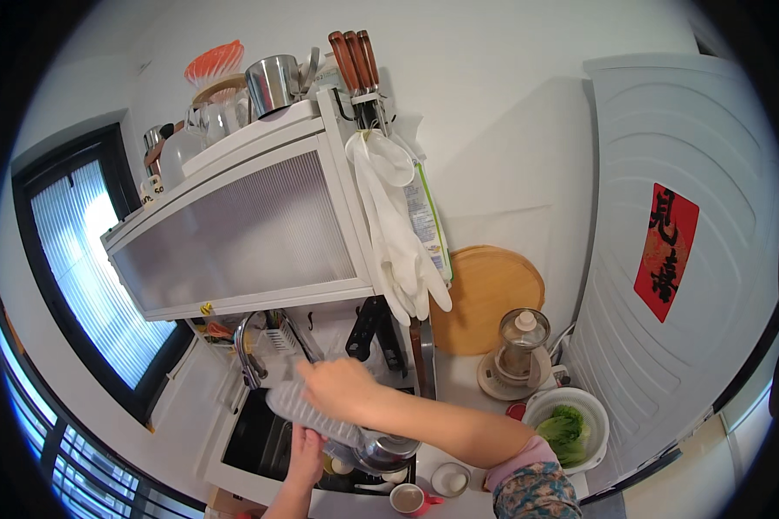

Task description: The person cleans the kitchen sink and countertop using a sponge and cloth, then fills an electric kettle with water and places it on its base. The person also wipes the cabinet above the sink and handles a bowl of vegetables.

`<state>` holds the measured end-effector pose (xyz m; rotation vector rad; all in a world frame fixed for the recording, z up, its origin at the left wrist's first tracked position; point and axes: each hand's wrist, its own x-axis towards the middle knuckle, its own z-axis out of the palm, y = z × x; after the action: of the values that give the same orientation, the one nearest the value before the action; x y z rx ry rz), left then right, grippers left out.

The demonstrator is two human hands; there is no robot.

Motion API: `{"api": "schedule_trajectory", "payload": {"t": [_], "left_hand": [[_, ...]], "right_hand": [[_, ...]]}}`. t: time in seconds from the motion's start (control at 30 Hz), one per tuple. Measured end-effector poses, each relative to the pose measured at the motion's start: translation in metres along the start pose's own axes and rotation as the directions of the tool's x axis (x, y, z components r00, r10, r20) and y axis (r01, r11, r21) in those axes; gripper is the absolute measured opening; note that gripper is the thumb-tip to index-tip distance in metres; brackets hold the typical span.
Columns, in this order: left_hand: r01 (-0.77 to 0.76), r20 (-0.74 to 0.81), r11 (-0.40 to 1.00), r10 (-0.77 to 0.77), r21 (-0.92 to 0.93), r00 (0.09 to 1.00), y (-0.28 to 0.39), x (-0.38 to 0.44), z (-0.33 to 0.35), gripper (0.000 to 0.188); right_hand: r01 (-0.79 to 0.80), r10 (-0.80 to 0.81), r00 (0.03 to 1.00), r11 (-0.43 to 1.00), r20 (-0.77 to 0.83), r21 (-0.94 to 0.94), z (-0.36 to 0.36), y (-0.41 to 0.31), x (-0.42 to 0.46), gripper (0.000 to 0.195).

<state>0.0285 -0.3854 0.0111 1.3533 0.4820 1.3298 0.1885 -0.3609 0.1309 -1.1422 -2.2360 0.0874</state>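
A pale grey, ribbed, elongated item (315,414) is held over the right side of the sink; its exact kind is hard to tell. My left hand (306,451) grips its lower edge from below. Against its upper side is my right hand (341,389), slightly blurred, with the fingers partly hidden; that forearm crosses the counter. Just right of the item a shiny steel pot (389,447) is partly covered by it and my arm. Near the pot lies a white egg (396,475). A glass bowl (451,481) holds another whitish, egg-like thing.
A red-handled mug (408,499) stands at the counter's front. The black sink (253,434) has a chrome faucet (240,337). To the right are a glass kettle (519,350) and a white colander (597,415) with lettuce. Rubber gloves (389,220) hang beneath brown-handled knives (354,61).
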Motion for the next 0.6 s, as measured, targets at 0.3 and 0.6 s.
{"api": "schedule_trajectory", "payload": {"t": [0.3,0.6], "left_hand": [[-0.042,-0.463,0.967,-0.082,-0.252,0.882,0.031,0.001,-0.019,0.033],[-0.083,-0.687,0.979,0.19,0.186,0.701,0.063,-0.019,-0.093,0.031]], "right_hand": [[0.236,-0.327,0.938,0.844,0.114,0.481,0.033,0.009,-0.018,0.056],[0.021,-0.113,0.956,0.947,0.272,0.32,0.091,-0.049,-0.048,0.037]]}}
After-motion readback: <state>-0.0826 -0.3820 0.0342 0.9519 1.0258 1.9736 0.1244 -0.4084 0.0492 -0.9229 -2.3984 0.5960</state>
